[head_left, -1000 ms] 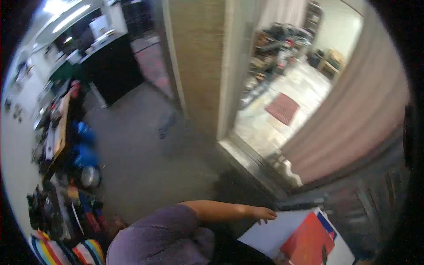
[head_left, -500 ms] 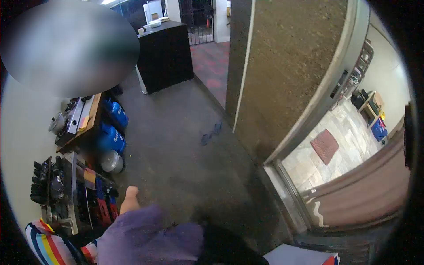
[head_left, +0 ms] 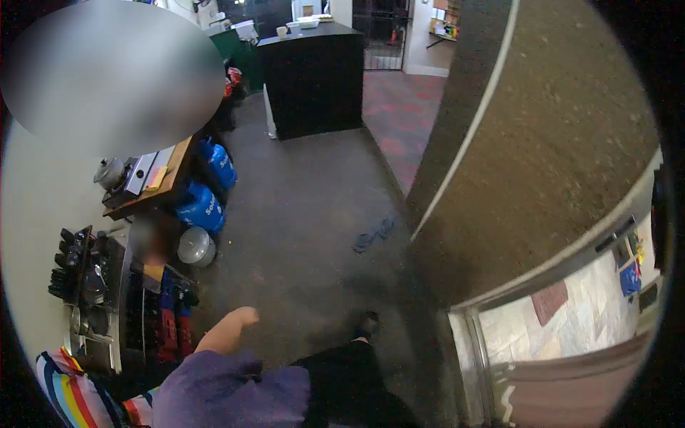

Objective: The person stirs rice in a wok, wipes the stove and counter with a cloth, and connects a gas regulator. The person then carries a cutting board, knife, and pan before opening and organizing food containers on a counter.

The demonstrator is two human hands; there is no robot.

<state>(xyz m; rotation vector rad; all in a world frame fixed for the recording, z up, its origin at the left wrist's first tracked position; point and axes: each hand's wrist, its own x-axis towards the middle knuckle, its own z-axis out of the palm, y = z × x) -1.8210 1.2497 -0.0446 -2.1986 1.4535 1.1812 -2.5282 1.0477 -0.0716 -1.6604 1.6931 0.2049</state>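
Observation:
My left hand (head_left: 246,316) reaches forward from a purple sleeve, low in the middle of the head view, above the dark floor. It is small and blurred, and I cannot make out its fingers or anything in them. It touches nothing that I can see. Nearest to it on the left are red and blue items (head_left: 168,317) on the lower rack. My right hand is out of view. Below, my black-trousered leg and one foot (head_left: 367,324) show on the floor. A striped cloth (head_left: 75,389) is at the lower left.
Along the left wall stand a rack with dark utensils (head_left: 68,264), a metal pot (head_left: 196,246), blue gas cylinders (head_left: 201,207) and a stove (head_left: 143,171). A black counter (head_left: 314,85) is ahead. A blue cloth (head_left: 374,235) lies on the floor. A doorway with a raised sill (head_left: 467,357) is right.
The view has swung left, so the counter and doorway sit farther right. My left hand is farther forward and my foot has come into view. A white flat item at the lower right has left view.

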